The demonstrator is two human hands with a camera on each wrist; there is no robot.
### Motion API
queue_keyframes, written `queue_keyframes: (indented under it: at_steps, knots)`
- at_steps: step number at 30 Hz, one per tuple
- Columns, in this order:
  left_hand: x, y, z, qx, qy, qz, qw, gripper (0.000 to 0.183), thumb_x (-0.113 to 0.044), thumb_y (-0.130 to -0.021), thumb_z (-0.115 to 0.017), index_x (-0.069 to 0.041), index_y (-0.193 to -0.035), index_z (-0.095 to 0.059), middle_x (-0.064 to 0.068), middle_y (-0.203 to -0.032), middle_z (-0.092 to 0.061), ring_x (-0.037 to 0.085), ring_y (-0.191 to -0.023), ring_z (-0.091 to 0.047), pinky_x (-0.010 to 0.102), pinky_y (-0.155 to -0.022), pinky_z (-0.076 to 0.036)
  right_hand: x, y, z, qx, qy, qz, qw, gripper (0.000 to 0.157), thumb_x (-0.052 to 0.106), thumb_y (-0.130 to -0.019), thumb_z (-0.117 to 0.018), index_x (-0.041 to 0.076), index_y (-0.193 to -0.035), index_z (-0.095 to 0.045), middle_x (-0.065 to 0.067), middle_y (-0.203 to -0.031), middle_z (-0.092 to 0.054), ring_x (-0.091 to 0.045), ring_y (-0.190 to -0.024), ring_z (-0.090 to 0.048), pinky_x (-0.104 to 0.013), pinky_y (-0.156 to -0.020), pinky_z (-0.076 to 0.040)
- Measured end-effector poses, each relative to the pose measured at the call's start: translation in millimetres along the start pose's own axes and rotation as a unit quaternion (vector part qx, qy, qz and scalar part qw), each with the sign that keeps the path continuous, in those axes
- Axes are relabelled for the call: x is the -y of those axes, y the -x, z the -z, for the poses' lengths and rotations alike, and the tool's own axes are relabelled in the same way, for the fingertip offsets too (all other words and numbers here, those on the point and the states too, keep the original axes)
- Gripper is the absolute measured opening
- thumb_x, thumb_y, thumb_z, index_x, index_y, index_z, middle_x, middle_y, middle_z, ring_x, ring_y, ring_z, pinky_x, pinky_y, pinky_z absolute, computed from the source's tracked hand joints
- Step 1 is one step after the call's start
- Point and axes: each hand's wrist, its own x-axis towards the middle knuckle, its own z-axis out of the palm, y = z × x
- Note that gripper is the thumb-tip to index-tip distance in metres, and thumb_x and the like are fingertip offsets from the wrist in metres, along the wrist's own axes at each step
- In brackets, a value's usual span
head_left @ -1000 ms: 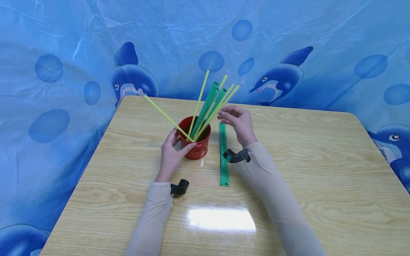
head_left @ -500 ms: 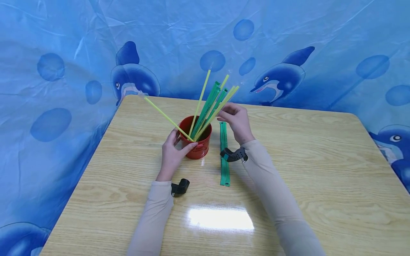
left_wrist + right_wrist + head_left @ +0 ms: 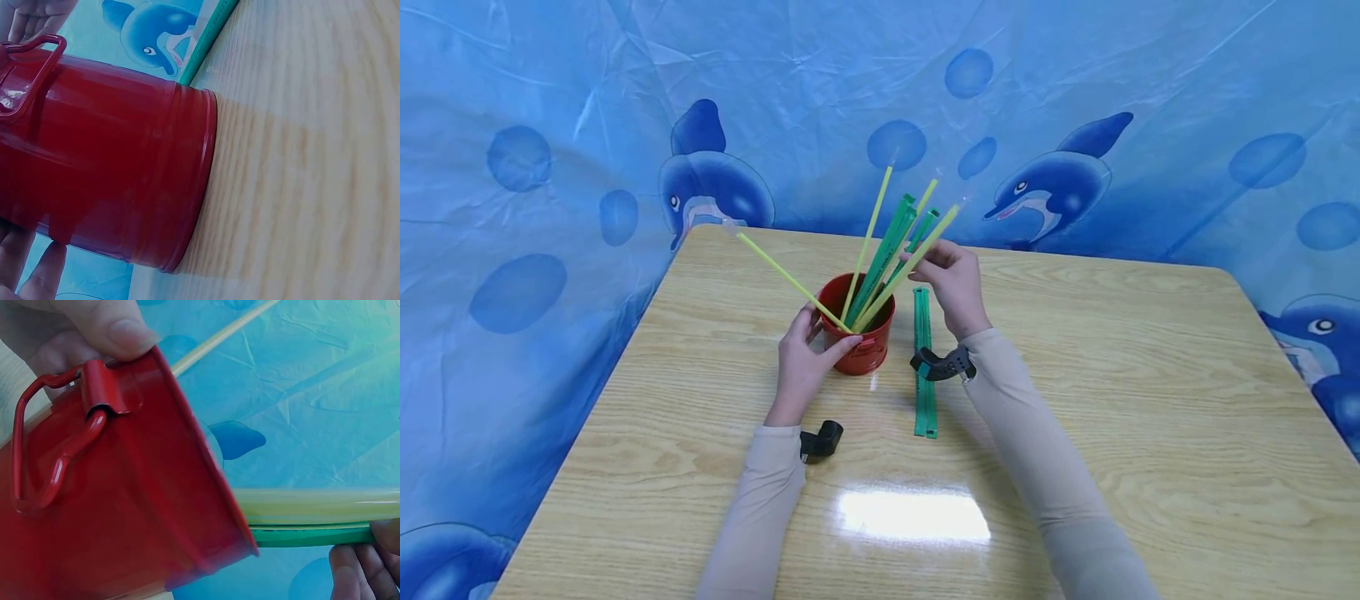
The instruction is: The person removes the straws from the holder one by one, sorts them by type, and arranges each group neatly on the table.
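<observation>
A small red metal bucket (image 3: pixel 863 358) stands upright on the table, holding several yellow straws (image 3: pixel 872 208) in clear wrappers and several slim green packets (image 3: pixel 891 242) with dark print. My left hand (image 3: pixel 801 360) grips the bucket, its thumb (image 3: pixel 128 337) at the rim beside the wire handle (image 3: pixel 56 475). At the bucket's right, my right hand (image 3: pixel 957 282) pinches a green packet (image 3: pixel 312 536) that leans out of it. A yellow straw (image 3: pixel 325 503) runs close along that packet. Part of the pinched packet is hidden behind straws in the head view.
Two more green packets (image 3: pixel 922 408) lie side by side on the wooden table (image 3: pixel 1120 400), right of the bucket and partly under my right wrist. One yellow straw (image 3: pixel 778 265) sticks out far to the left. A blue dolphin-print sheet (image 3: pixel 820 100) hangs behind the table.
My right hand has shifted slightly left, in among the leaning straws and packets. The yellow straws on the right now line up closely. My left hand and the bucket have stayed put.
</observation>
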Motion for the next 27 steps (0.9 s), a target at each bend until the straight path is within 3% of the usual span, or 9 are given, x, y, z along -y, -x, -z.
queue_keyframes:
  at_steps: [8, 15, 21, 27]
  knots:
    - [1.8, -0.8, 0.0, 0.002, 0.006, -0.001, 1.0000, 0.064, -0.021, -0.078, -0.078, -0.005, -0.132, -0.049, 0.012, -0.132, -0.051, 0.027, -0.123, -0.048, 0.041, -0.104, -0.039, 7, 1, 4.0, -0.015, -0.001, 0.045, 0.999, 0.019, 0.005, -0.086, -0.067, -0.010, -0.097, -0.067, 0.004, -0.077, -0.068, -0.015, -0.075, -0.064, -0.034, -0.074, -0.056]
    - [1.0, 0.9, -0.1, 0.001, 0.002, -0.005, 1.0000, 0.066, -0.020, -0.078, -0.079, -0.006, -0.134, -0.048, 0.011, -0.133, -0.051, 0.025, -0.123, -0.048, 0.040, -0.103, -0.040, 18, 2, 8.5, -0.032, -0.002, 0.076, 0.997, 0.009, 0.003, -0.086, -0.066, -0.005, -0.082, -0.068, 0.001, -0.073, -0.067, -0.020, -0.075, -0.064, -0.037, -0.075, -0.056]
    - [1.4, 0.9, 0.1, -0.001, 0.004, -0.008, 1.0000, 0.067, -0.019, -0.077, -0.079, -0.005, -0.134, -0.048, 0.012, -0.133, -0.051, 0.025, -0.123, -0.048, 0.040, -0.103, -0.040, 26, 2, 15.1, -0.048, -0.018, 0.099, 0.994, 0.011, -0.001, -0.086, -0.063, -0.008, -0.092, -0.068, 0.000, -0.081, -0.070, -0.018, -0.075, -0.064, -0.039, -0.075, -0.056]
    - [0.1, 0.7, 0.4, 0.000, 0.011, 0.000, 0.9999, 0.068, -0.017, -0.077, -0.079, -0.003, -0.135, -0.047, 0.015, -0.134, -0.050, 0.027, -0.124, -0.047, 0.041, -0.104, -0.039, 35, 1, 23.6, -0.058, -0.034, 0.108, 0.992, 0.011, -0.002, -0.087, -0.061, 0.005, -0.083, -0.069, -0.003, -0.083, -0.070, -0.018, -0.081, -0.066, -0.035, -0.075, -0.056]
